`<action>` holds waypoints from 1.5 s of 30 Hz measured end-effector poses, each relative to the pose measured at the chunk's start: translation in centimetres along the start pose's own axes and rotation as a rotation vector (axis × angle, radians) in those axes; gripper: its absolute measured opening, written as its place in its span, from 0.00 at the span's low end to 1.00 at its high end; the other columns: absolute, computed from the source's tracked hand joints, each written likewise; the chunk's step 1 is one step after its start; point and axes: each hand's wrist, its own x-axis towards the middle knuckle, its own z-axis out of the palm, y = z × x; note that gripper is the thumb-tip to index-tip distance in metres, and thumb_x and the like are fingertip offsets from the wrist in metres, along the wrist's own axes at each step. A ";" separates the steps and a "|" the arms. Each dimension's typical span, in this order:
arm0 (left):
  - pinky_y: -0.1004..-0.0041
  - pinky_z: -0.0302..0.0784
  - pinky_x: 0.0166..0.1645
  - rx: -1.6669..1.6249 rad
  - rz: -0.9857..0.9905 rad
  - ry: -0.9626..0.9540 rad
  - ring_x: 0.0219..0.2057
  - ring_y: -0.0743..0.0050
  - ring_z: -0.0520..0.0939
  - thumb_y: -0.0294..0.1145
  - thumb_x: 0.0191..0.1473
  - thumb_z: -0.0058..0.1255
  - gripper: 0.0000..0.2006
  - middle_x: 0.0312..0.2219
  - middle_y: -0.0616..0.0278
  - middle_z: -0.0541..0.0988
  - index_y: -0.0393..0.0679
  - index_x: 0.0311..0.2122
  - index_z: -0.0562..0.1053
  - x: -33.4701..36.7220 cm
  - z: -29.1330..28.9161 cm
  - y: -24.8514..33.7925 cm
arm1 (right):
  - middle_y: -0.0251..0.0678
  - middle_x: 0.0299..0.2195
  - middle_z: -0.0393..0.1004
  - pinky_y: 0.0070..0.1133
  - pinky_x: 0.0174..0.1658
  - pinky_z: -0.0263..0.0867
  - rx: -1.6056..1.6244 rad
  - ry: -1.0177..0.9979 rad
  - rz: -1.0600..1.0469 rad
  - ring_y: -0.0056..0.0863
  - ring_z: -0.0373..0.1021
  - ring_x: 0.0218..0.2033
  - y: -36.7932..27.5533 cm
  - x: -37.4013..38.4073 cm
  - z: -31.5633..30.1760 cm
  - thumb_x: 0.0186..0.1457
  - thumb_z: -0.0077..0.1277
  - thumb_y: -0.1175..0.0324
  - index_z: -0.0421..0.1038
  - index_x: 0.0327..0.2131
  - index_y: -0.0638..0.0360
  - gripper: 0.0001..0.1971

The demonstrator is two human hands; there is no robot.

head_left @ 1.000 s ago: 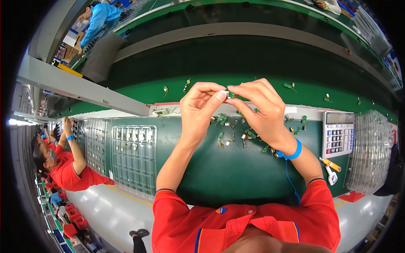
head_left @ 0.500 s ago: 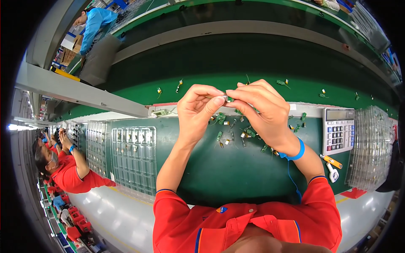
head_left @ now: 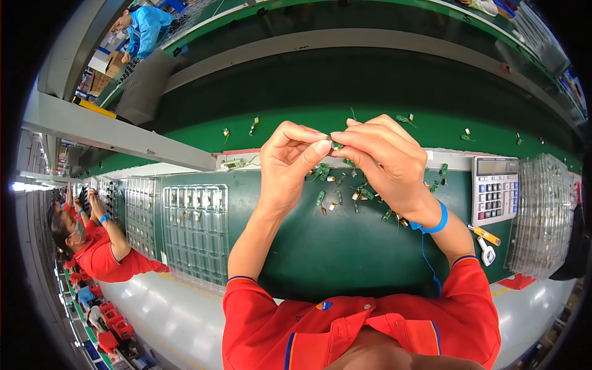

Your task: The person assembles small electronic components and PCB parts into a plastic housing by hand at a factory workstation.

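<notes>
Above the far edge of the green work mat, my left hand and my right hand meet fingertip to fingertip. Both pinch a small green circuit board, mostly hidden by the fingers. Beneath and beside my right hand lie several loose small green boards with wires and tiny metallic parts. One board rests apart, below my left fingers. A blue wrist strap with a cord circles my right wrist.
Left on the mat is a clear compartment tray, partly filled. At right are a calculator, an orange-handled cutter, a white tool and stacked clear trays. Beyond runs a green belt carrying small boards. A co-worker sits left.
The small boards on the far belt have shifted to the left. My hands stay nearly in place, still pinching the small board. The person in blue at the far left has moved an arm.
</notes>
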 end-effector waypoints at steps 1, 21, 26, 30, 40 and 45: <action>0.79 0.75 0.38 0.000 0.000 -0.002 0.34 0.79 0.78 0.18 0.51 0.55 0.06 0.32 0.60 0.77 0.38 0.33 0.71 0.0 0.1 0.1 | 0.37 0.28 0.75 0.25 0.36 0.72 -0.001 0.000 0.001 0.33 0.70 0.28 -0.1 0.0 -0.1 0.38 0.61 0.80 0.76 0.35 0.62 0.15; 0.74 0.70 0.31 0.157 -0.074 -0.169 0.25 0.73 0.74 0.33 0.58 0.49 0.09 0.29 0.60 0.72 0.37 0.32 0.72 -0.2 0.1 0.6 | 0.36 0.26 0.77 0.23 0.34 0.69 0.075 -0.037 0.102 0.31 0.73 0.30 -0.5 0.0 -0.7 0.40 0.62 0.78 0.78 0.34 0.61 0.13; 0.78 0.71 0.30 0.159 -0.107 -0.130 0.25 0.79 0.75 0.29 0.56 0.52 0.07 0.26 0.62 0.74 0.36 0.30 0.73 0.1 -0.1 0.4 | 0.36 0.27 0.77 0.22 0.34 0.68 0.084 -0.107 0.168 0.31 0.73 0.31 -0.7 0.3 -0.7 0.40 0.62 0.78 0.78 0.33 0.61 0.12; 0.82 0.69 0.23 0.448 -0.230 -0.083 0.18 0.85 0.72 0.34 0.56 0.53 0.13 0.17 0.67 0.73 0.37 0.23 0.71 1.2 -2.4 0.8 | 0.36 0.28 0.77 0.20 0.34 0.68 -0.027 -0.124 0.314 0.26 0.72 0.29 0.7 0.2 -0.1 0.41 0.60 0.80 0.77 0.32 0.63 0.10; 0.60 0.73 0.38 1.717 0.024 0.362 0.33 0.48 0.77 0.29 0.47 0.56 0.06 0.28 0.51 0.75 0.36 0.27 0.76 3.6 -15.6 -1.8 | 0.41 0.28 0.79 0.18 0.37 0.71 0.121 -0.293 0.671 0.23 0.76 0.31 7.8 -2.1 7.2 0.48 0.57 0.73 0.75 0.39 0.65 0.12; 0.58 0.74 0.38 1.965 0.032 0.420 0.33 0.46 0.78 0.23 0.45 0.54 0.04 0.28 0.48 0.77 0.35 0.28 0.76 2.9 -20.9 -5.1 | 0.41 0.29 0.79 0.20 0.38 0.72 0.135 -0.355 0.716 0.25 0.77 0.32 7.4 -1.8 8.5 0.51 0.55 0.72 0.75 0.39 0.65 0.11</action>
